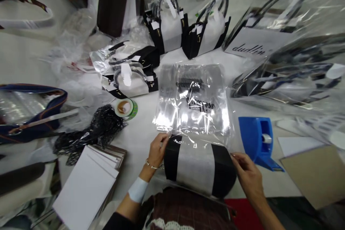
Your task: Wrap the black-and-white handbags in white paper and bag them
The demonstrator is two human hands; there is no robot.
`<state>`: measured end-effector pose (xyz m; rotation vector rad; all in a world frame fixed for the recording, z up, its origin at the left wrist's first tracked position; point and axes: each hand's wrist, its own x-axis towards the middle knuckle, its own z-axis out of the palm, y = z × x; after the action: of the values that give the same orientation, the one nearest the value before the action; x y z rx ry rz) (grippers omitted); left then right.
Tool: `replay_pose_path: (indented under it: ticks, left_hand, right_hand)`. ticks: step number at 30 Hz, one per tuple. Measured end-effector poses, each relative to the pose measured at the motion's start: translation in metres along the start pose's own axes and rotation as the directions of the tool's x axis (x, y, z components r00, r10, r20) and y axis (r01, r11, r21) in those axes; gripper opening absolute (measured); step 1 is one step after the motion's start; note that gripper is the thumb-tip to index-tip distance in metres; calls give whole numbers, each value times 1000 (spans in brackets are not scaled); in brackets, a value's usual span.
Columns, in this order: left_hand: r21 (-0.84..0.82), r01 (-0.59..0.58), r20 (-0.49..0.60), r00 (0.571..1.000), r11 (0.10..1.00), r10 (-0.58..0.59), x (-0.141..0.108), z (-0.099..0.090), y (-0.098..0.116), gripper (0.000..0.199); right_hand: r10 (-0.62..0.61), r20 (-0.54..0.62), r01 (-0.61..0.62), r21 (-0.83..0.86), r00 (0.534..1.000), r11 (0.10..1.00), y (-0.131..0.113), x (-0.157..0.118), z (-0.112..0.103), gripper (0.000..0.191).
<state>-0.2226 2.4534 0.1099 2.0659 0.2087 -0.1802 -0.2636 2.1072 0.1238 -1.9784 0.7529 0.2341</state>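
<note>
A black handbag [195, 165] wrapped in a whitish band lies on its side at the table's near edge, against my body. A clear plastic bag [192, 111] with black print spreads flat beyond it, its near part reaching over the handbag. At the handbag's far left corner, my left hand [157, 151] pinches the plastic's edge between thumb and fingers. On the other side, my right hand [248, 174] is closed with thumb and fingertips on the plastic edge by the handbag's right end. The right hand's lower fingers are curled.
Several wrapped black handbags [169, 25] stand at the back. A blue tape dispenser [256, 140] sits on the right beside tan board [318, 174]. Leftward are tape rolls [125, 107], crumpled black plastic [94, 129] and stacked white boards [86, 187]. Plastic-covered bags [285, 75] stand far right.
</note>
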Motion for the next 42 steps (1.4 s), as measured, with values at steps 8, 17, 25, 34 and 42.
replay_pose_path:
  ticks: [8, 17, 25, 34, 42]
  left_hand:
    - [-150, 437, 629, 734, 887, -255, 10, -63, 19, 31]
    - [-410, 544, 783, 622, 732, -24, -6, -73, 13, 92]
    - [-449, 430, 673, 740, 783, -20, -29, -63, 3, 113]
    - [-351, 264, 308, 938, 898, -156, -9, -20, -4, 59]
    - [-483, 159, 344, 939, 861, 20, -3, -11, -15, 76]
  right_hand:
    - [45, 761, -212, 123, 647, 969, -16, 0, -53, 58]
    - [168, 574, -268, 93, 801, 959, -19, -38, -24, 95]
    - [-73, 673, -174, 292, 736, 940, -16, -30, -28, 107]
    - [-88, 267, 70, 78, 960, 995, -33, -27, 21, 87]
    - [-211, 150, 221, -56, 966, 974, -44, 5, 36, 56]
